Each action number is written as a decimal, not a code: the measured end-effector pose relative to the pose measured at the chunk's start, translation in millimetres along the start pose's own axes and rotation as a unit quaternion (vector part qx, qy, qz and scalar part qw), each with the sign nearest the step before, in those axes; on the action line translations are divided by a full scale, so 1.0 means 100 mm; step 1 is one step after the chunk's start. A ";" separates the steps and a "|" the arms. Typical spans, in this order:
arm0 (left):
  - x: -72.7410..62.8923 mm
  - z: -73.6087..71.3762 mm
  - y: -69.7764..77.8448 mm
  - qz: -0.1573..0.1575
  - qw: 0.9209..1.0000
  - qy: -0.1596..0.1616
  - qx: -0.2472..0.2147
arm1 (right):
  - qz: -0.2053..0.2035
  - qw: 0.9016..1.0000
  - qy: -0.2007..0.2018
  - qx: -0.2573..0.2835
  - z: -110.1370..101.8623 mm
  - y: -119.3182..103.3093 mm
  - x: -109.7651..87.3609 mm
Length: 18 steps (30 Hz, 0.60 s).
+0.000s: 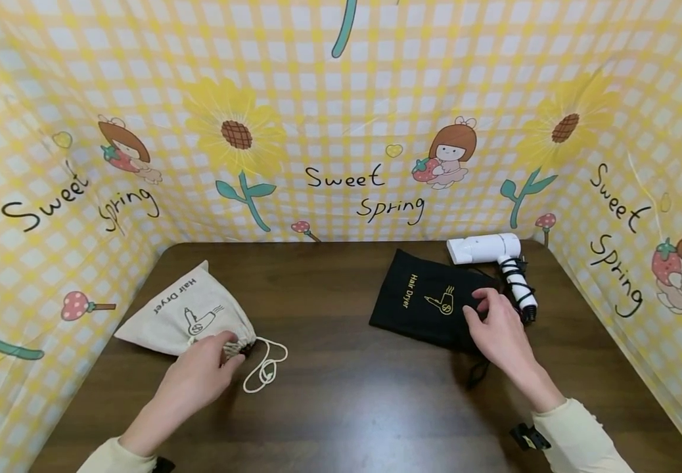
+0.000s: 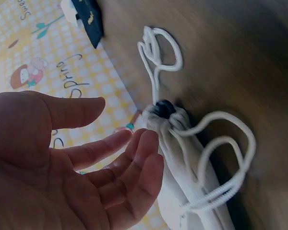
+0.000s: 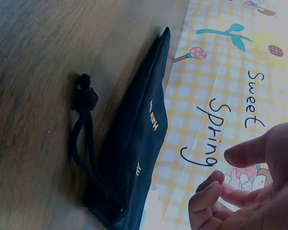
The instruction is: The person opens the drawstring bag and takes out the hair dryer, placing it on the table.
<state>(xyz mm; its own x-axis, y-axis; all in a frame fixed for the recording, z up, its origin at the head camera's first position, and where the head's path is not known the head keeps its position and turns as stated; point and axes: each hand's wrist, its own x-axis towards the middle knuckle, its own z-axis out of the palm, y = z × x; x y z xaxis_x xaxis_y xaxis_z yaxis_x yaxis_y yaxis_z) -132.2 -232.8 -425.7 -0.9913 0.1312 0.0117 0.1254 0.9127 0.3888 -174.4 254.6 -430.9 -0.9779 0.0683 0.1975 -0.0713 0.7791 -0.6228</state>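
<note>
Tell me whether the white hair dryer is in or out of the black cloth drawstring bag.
Out: the hair dryer lies on the brown wood-grain table beside the bag, its body and cord-wrapped handle exposed.

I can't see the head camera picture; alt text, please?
A person's left hand is by a cream drawstring bag, the right hand by a black bag, both bags printed "Hair Dryer". A white hair dryer lies beside the black bag on a brown table.

left-wrist view, black bag [image 2: 95, 34], print [image 2: 90, 18] apparently blurred
</note>
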 end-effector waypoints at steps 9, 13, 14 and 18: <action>-0.09 0.01 -0.14 -0.030 0.999 -0.001 0.035 | 0.005 1.000 -0.014 0.003 0.02 -0.01 0.00; -0.08 0.01 -0.16 -0.043 0.999 -0.001 0.032 | 0.004 1.000 -0.015 0.004 0.03 0.00 0.00; -0.08 0.01 -0.17 -0.046 0.998 -0.003 0.030 | 0.003 1.000 -0.016 0.004 0.03 0.00 0.00; -0.06 0.00 -0.19 -0.047 0.998 -0.010 0.028 | 0.001 1.000 -0.014 0.006 0.04 0.01 -0.01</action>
<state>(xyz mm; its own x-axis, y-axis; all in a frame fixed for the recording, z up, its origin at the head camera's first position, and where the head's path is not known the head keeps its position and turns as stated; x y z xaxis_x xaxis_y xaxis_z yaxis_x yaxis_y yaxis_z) -128.6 -250.4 -433.5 -0.9979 0.0501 -0.0407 0.0336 0.9415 0.3353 -174.7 252.3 -434.5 -0.9830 0.0529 0.1757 -0.0713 0.7721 -0.6315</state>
